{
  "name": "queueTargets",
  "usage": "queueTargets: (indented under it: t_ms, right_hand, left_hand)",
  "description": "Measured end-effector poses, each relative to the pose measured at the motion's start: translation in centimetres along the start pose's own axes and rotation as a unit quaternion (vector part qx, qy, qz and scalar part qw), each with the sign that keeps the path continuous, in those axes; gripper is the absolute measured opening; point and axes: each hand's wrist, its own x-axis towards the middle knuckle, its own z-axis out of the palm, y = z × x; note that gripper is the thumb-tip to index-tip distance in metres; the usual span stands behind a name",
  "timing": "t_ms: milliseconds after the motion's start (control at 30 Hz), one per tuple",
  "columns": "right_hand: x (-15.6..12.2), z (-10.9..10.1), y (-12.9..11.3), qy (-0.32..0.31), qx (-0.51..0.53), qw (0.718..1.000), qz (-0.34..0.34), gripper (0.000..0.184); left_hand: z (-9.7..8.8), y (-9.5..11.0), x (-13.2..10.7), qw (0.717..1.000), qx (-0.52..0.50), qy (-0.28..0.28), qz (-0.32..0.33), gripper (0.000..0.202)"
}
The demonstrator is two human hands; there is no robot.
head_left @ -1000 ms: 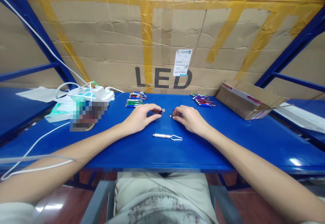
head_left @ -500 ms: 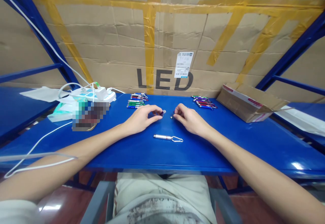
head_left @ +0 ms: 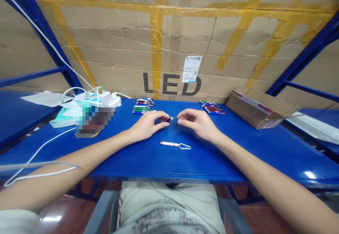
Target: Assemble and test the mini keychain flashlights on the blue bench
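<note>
My left hand (head_left: pixel 147 124) rests on the blue table (head_left: pixel 238 149) and pinches a small purple keychain torch (head_left: pixel 169 120) with its silver head pointing right. My right hand (head_left: pixel 200 122) is raised a little off the table, facing it, and pinches a tiny silver part (head_left: pixel 179 122) between thumb and fingers. The two pieces are a small gap apart. A silver keychain torch (head_left: pixel 173 144) with a carabiner lies on the table just in front of both hands.
Two rows of coloured keychain torches lie at the back, one left (head_left: pixel 142 105), one right (head_left: pixel 212 107). An open cardboard box (head_left: pixel 258 108) sits at the right. A white power strip (head_left: pixel 99 99) with cables and a blurred object (head_left: pixel 92 121) stand at the left.
My right hand has lifted off the table with the tiny part and moved slightly left toward the torch in my left hand. The left hand has hardly moved.
</note>
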Motion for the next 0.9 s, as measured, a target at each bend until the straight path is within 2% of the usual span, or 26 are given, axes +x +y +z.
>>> queueTargets:
  t_ms: [100,233,333,433,700,900]
  right_hand:
    - [-0.4,0.3,-0.6,0.031,-0.036,0.997,-0.057,0.027]
    - [-0.9,0.8,-1.4,0.063,-0.109,0.980,-0.154,0.019]
    - [-1.1,1.1,-1.7,0.066,-0.123,0.971,-0.192,0.015]
    - [-1.1,1.2,-1.7,0.060,-0.120,0.971,-0.199,0.014]
    - [-1.1,1.4,-1.6,0.063,-0.116,0.978,-0.161,0.021]
    - [-1.1,1.5,-1.7,0.072,-0.129,0.972,-0.180,0.012]
  left_hand:
    - [0.0,0.1,0.0,1.000,0.009,0.000,0.006,0.020]
    - [0.1,0.5,0.0,0.999,0.031,0.009,0.035,0.019]
    - [0.2,0.9,0.0,0.998,0.046,0.012,0.048,0.018]
    - [0.2,1.3,0.0,0.998,0.048,0.002,0.050,0.019]
    - [0.1,1.5,0.0,0.997,0.057,0.005,0.043,0.022]
    - [0.1,1.5,-0.1,0.995,0.084,0.017,0.050,0.021]
